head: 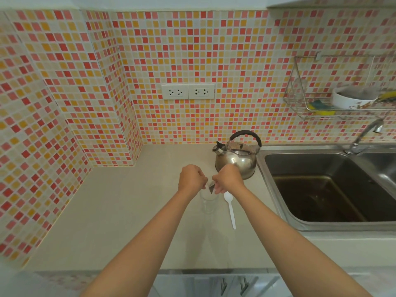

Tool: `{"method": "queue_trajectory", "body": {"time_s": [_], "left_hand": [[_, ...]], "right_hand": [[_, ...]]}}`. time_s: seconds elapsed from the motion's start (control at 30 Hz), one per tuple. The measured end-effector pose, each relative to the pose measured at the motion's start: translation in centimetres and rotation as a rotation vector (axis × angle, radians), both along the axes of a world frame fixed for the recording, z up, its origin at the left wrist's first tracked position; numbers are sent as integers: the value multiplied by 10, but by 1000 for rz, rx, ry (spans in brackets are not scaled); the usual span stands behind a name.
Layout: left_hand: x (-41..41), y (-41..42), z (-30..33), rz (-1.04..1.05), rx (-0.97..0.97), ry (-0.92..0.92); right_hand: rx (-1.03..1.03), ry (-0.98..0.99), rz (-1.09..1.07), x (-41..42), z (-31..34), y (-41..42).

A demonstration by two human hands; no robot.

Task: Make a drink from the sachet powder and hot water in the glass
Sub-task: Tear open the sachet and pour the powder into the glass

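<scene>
— Left hand (192,177) and right hand (229,179)?
— Both curled, fingertips pinched on a small sachet (211,186) between them, held right over the glass (208,202). Hard to say whether torn open yet; mostly hidden by fingers.

— Around them, biggest first?
— Pale bench (120,211) under a wall of red, orange and cream mosaic tiles (64,82). Steel sink (321,185) sunk into the bench's right side, brown water inside, tap (364,136) at its back edge. Wire rack (334,97) on the wall above, holding a white bowl (351,100) and a yellow-green sponge (322,108); cut off at the right edge. Steel kettle (235,157) with a black handle near the bench's back edge, just beside the sink, partly blocked by the right hand. Double socket (188,91) on the wall.

— Smaller things?
— Clear glass standing upright mid-bench, rim covered by the hands, faint against the surface. White plastic spoon (230,207) lying just right of it, bowl end toward the kettle.
</scene>
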State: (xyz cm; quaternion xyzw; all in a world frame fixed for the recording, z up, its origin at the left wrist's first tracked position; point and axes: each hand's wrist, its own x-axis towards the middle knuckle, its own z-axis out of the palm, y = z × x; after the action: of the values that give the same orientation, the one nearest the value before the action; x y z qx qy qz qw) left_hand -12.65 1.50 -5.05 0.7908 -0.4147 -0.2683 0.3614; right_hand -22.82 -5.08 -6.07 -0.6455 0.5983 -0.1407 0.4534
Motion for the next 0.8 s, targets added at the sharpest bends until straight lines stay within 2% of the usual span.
{"method": "queue_trajectory", "body": {"time_s": [0.23, 0.47, 0.53, 0.6, 0.67, 0.8], "left_hand": [[-10, 1, -7, -25, -60, -55], [-6, -2, -10, -28, -101, -145], [-1, -3, -15, -100, -127, -215], [6, -4, -19, -262, -178, -259], [11, -2, -23, -363, -222, -250], [16, 0, -31, -370, -243, -188]], "right_hand": [[-34, 56, 25, 4, 5, 0], [4, 15, -60, 3, 0, -2], [68, -9, -61, 2, 4, -5], [99, -3, -33, 1, 9, -9], [107, 4, -17, 0, 15, -12], [88, 8, 6, -1, 23, -14]]}}
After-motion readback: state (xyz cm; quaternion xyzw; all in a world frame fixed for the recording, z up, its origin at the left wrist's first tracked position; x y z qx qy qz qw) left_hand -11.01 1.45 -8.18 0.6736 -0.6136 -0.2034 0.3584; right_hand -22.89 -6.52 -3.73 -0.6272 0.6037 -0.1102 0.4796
